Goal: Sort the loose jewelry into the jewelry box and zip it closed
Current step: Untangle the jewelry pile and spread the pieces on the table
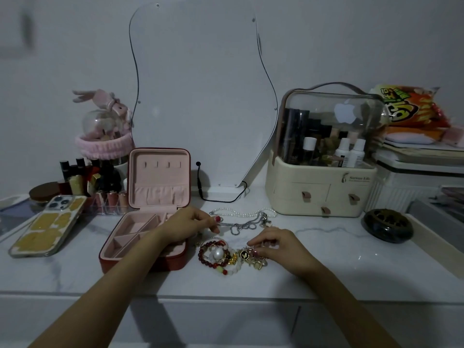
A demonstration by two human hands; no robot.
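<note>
Jewelry box [140, 243]: open, compartments apparently empty. Silver chain [247, 224], right of box: left hand [190, 223] pinches its near end. Bracelet and charm heap [229, 256], right of box: right hand [272, 246] fingertips pressed onto charms. Risk: chain likely snags pearl strand [241, 212] beside it when lifted.

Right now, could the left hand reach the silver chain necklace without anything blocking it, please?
Probably yes: the left hand is already at the end of the silver chain necklace, fingertips apparently touching it, with nothing between them.
</note>
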